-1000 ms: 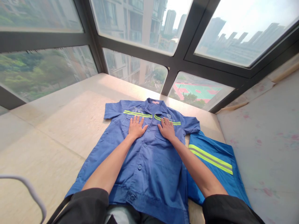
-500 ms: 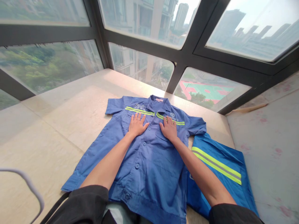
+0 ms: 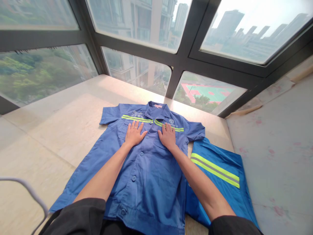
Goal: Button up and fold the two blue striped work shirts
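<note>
A blue short-sleeved work shirt lies spread out, front up and buttoned, its collar toward the window. Yellow-green reflective strips cross its chest, with pale printing above them. My left hand rests flat on the chest at the left of the button line, fingers spread and a ring on one finger. On the other side, my right hand lies flat over the chest pocket, fingertips at the reflective strip. Partly under the shirt's right edge is a folded brighter blue garment with a wide yellow-green and grey band.
The shirt lies on a beige stone-like sill below dark-framed windows. A wall with floral wallpaper bounds the right side, its covering peeling near the window. A pale cable curves in at the lower left.
The camera view has turned slightly right, so everything sits further left in the picture. Both hands stay flat on the shirt at about the same spots.
</note>
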A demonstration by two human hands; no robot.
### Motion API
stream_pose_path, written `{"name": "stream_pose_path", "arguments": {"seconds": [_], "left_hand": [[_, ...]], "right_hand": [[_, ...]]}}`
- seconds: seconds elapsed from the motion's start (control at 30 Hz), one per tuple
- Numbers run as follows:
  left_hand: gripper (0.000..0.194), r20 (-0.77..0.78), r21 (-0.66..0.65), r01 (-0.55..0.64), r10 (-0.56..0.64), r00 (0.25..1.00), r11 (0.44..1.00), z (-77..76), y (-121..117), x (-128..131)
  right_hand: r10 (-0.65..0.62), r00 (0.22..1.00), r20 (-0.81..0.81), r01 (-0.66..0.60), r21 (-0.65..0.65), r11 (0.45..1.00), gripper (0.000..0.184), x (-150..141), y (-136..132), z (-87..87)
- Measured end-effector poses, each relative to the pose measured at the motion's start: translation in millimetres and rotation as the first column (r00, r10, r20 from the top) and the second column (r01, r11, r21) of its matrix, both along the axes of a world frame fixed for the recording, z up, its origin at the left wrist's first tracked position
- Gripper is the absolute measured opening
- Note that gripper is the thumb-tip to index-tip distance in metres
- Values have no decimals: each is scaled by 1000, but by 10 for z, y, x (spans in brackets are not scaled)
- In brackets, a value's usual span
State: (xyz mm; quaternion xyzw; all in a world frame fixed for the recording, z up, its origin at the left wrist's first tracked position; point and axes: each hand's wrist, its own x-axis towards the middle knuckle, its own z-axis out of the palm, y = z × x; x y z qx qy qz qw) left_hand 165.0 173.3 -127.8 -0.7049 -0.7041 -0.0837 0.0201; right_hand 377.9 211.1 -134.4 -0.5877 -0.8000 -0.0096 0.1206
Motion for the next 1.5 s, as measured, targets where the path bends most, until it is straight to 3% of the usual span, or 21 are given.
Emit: {"name": "stream_pose_path", "arguments": {"seconds": [0.27,0.57,0.77,0.83,0.93,1.1,1.2,1.33,1.4,1.5], "left_hand": [[68,-23,-19,-20,20,1000,1000,23,6,0],[62,69,8,-67,66,995,998,4,13,42],[47,140,-20,-158,159,977,987,187,118,147],[36,184,9,-163,158,970,987,265,179,201],[31,248,59,-134,115,962,989,319,277,288],[30,280,-27,-121,124,952,992,284,467,320],[29,336,-49,-83,94,937,995,249,561,256],[27,404,-45,-55,68,912,997,202,593,185],[26,421,-23,-55,60,905,998,180,580,180],[24,443,16,-55,42,896,998,147,565,199]], "right_hand": [[8,1000,-15,-8,-7,1000,59,-6,-16,0],[19,999,45,-17,-40,999,58,-12,-2,9],[77,992,97,-65,-130,989,57,26,121,152],[133,990,54,-121,-182,976,56,68,209,215],[206,968,-144,-234,-208,950,54,127,338,284],[374,816,-441,-463,-111,879,53,52,437,311],[430,793,-431,-508,-80,858,56,-77,496,297],[445,826,-345,-492,-58,869,61,-177,675,265],[464,831,-306,-506,-71,859,52,-175,773,251],[519,810,-272,-559,-94,824,22,-149,863,251]]}}
